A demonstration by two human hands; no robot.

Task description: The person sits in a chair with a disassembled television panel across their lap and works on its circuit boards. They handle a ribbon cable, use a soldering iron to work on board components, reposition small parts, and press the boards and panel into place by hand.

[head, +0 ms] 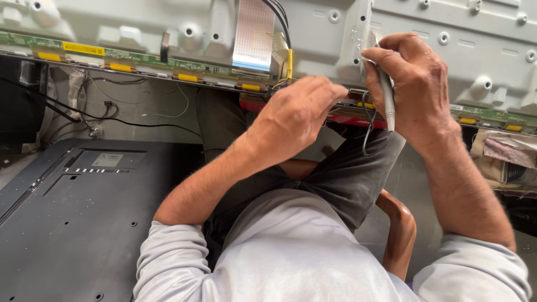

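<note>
Left hand (293, 120) was curled, fingertips pressed down at the lower edge of the grey metal panel (447, 61), right where the long green circuit strip (145, 59) ran along it. Fingers were bunched together; probably pinching something small at the strip, but the knuckles hid it, so I couldn't tell what, if anything, was in the grip.

Right hand (417, 84) was closed around a slim grey pen-shaped tool (387, 100), held roughly upright, its lower end pointing down past the palm. A thin black wire (368, 126) looped down just beside the tool (whether it joined the tool was not visible). The hand rested against the panel, near the left hand but apart from it.

A flat white ribbon cable (253, 33) lay on the panel above the strip, with a black cable (279, 17) beside it. Yellow tabs (187, 78) sat along the strip at intervals. A dark plastic back cover (72, 223) lay flat at lower left. The brown chair arm (400, 229) showed under the right forearm.
</note>
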